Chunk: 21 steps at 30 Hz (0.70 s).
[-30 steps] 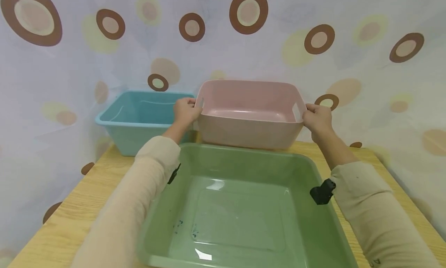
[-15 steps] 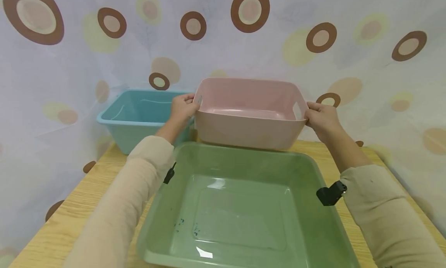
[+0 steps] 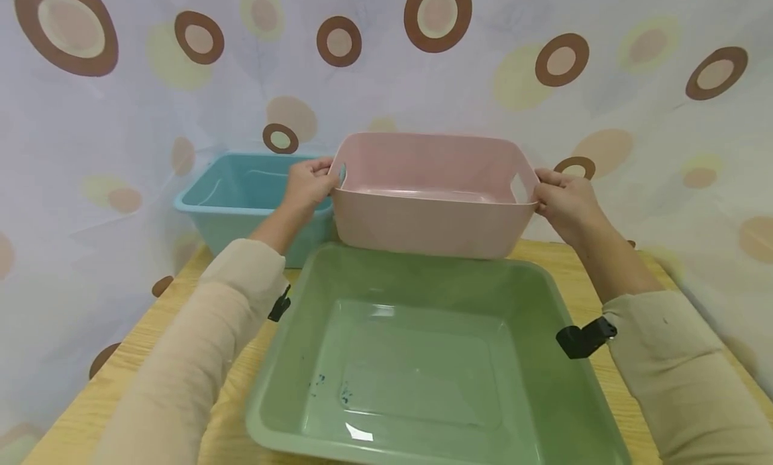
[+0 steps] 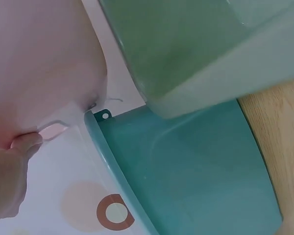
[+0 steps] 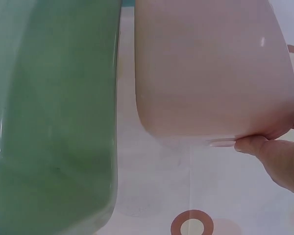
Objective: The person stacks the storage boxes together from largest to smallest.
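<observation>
While left grip and right grip pinch pink basin | upper centre | green basin occupies lower centre

Pale wall covering across the whole background, faintly creased, continuing along left and right sides. Printed with brown-ringed spots, light-centred, various sizes, scattered among softer yellow and tan patches. Below, yellowish table with streaky wood grain, far edge close to the covering. Soft, even light; lilac cast at left, creamier toward right.
</observation>
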{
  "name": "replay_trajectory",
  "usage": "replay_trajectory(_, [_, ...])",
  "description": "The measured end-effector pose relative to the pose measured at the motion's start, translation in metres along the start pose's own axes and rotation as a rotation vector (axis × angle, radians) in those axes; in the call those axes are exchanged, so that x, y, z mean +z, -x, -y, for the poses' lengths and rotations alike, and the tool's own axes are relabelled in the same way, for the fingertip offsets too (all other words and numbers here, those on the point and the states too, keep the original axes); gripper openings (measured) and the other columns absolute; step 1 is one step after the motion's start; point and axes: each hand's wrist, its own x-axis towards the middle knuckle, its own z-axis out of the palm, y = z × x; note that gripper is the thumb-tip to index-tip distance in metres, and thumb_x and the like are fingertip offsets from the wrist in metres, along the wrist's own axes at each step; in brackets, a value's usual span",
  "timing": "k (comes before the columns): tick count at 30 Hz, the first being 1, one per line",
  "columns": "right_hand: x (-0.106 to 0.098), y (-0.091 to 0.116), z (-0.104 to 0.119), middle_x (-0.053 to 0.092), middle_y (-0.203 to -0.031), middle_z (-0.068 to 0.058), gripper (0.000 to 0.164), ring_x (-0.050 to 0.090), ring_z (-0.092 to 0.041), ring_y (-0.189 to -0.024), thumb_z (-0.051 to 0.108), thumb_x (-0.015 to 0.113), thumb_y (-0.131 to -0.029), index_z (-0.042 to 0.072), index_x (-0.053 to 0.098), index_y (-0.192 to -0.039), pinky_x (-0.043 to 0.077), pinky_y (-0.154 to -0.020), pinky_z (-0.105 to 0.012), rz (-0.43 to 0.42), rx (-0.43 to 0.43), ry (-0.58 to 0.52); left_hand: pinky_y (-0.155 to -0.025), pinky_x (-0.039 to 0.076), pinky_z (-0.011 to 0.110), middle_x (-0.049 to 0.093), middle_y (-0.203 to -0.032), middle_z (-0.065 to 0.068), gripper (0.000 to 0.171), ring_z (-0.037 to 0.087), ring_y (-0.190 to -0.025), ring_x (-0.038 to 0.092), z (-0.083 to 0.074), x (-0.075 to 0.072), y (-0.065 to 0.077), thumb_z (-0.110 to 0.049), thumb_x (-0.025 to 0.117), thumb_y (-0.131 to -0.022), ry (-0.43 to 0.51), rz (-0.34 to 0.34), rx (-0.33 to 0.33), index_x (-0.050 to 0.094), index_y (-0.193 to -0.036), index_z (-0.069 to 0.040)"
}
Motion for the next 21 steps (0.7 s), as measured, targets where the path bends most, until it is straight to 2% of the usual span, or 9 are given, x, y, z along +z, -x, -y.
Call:
replay_trajectory(3, [-0.001, 0.003, -0.001, 0.003, -0.156, -0.007, 0.064, 0.014, -0.017, -0.142, 0.002, 0.035, -0.088, 0.001, 0.009, -0.147, 0.035, -0.105, -0.024, 0.01, 0.003, 0.013, -0.074, 0.047, 0.019, 0.05, -0.134, 0.019, 0.048, 0.025, -0.123, 0.051, 0.0, 0.0, 0.003, -0.003, 0.05, -0.086, -0.008, 0.011, -0.001, 0.046, -0.133, 0.005])
replay_trajectory(5, [-0.003, 0.005, -0.002, 0.004, -0.157, -0.008, 0.064, 0.017, -0.017, -0.141, 0.002, 0.036, -0.088, 0.001, 0.01, -0.147, 0.041, -0.096, -0.016, 0.01, 0.006, 0.005, -0.068, 0.045, 0.015, 0.049, -0.135, 0.019, 0.051, 0.024, -0.124, 0.05, 0.001, 0.0, 0.005, 0.001, 0.048, -0.083, -0.007, 0.018, -0.007, 0.045, -0.134, 0.005])
replay_trajectory(8, [-0.005, 0.009, -0.004, 0.006, -0.157, -0.007, 0.064, 0.022, -0.015, -0.138, 0.001, 0.038, -0.088, 0.002, 0.013, -0.147, 0.043, -0.078, -0.007, 0.008, 0.004, 0.0, -0.065, 0.043, 0.014, 0.049, -0.136, 0.018, 0.054, 0.023, -0.124, 0.05, -0.001, 0.0, 0.007, 0.004, 0.046, -0.081, 0.0, 0.032, -0.009, 0.044, -0.135, 0.005])
replay_trajectory(13, [-0.008, 0.015, -0.005, 0.005, -0.157, -0.003, 0.066, 0.019, -0.015, -0.14, 0.0, 0.04, -0.089, 0.002, 0.01, -0.147, 0.044, -0.076, -0.007, 0.036, 0.015, -0.057, -0.066, 0.043, 0.014, 0.048, -0.137, 0.018, 0.053, 0.024, -0.123, 0.05, -0.003, -0.003, 0.014, 0.002, 0.047, -0.082, -0.012, 0.059, -0.006, 0.043, -0.135, 0.004])
replay_trajectory(16, [-0.008, 0.019, -0.005, 0.004, -0.157, -0.002, 0.066, 0.018, -0.018, -0.141, 0.0, 0.04, -0.09, 0.002, 0.008, -0.147, 0.045, -0.077, -0.007, 0.056, 0.02, -0.051, -0.071, 0.044, 0.016, 0.049, -0.136, 0.02, 0.052, 0.024, -0.123, 0.049, -0.002, -0.004, 0.017, 0.001, 0.047, -0.083, -0.032, 0.073, -0.006, 0.044, -0.134, 0.005])
replay_trajectory(19, [-0.01, 0.021, -0.006, 0.002, -0.157, -0.003, 0.066, 0.017, -0.019, -0.141, 0.0, 0.038, -0.09, 0.001, 0.005, -0.147, 0.044, -0.076, -0.008, 0.066, 0.017, -0.047, -0.085, 0.048, 0.024, 0.049, -0.136, 0.02, 0.051, 0.024, -0.126, 0.048, -0.001, -0.005, 0.02, 0.003, 0.048, -0.082, -0.034, 0.083, -0.003, 0.044, -0.134, 0.006])
replay_trajectory(21, [-0.01, 0.022, -0.007, 0.003, -0.157, -0.003, 0.066, 0.017, -0.018, -0.141, 0.0, 0.038, -0.09, 0.002, 0.005, -0.147, 0.044, -0.076, -0.008, 0.065, 0.014, -0.055, -0.094, 0.047, 0.031, 0.048, -0.136, 0.02, 0.053, 0.024, -0.126, 0.048, -0.001, -0.004, 0.021, 0.005, 0.048, -0.081, -0.027, 0.09, 0.006, 0.044, -0.134, 0.006])
